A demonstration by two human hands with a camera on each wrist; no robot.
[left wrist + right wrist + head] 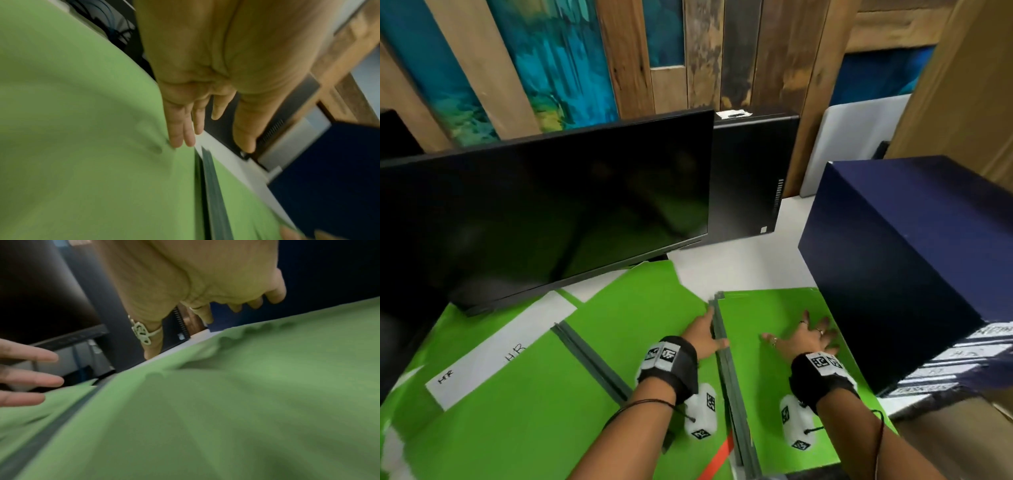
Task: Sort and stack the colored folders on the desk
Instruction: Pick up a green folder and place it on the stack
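A stack of green folders (767, 315) lies on the white desk at the right, with dark spines along its left edge. My right hand (806, 337) lies spread and flat on the top folder (246, 402). My left hand (703, 334) is open with straight fingers against the stack's left edge, over another green folder (640, 308) that lies aslant beside it. In the left wrist view the straight fingers (180, 129) touch that green folder (82, 146). A third green folder (517, 404) with a white "HR" label (493, 356) lies at the left front.
A black monitor (544, 212) stands over the left folders, a black computer case (750, 178) behind it. A large dark blue box (914, 260) sits close on the right, over a pile of labelled files (941, 370). An orange strip (717, 459) shows at the front.
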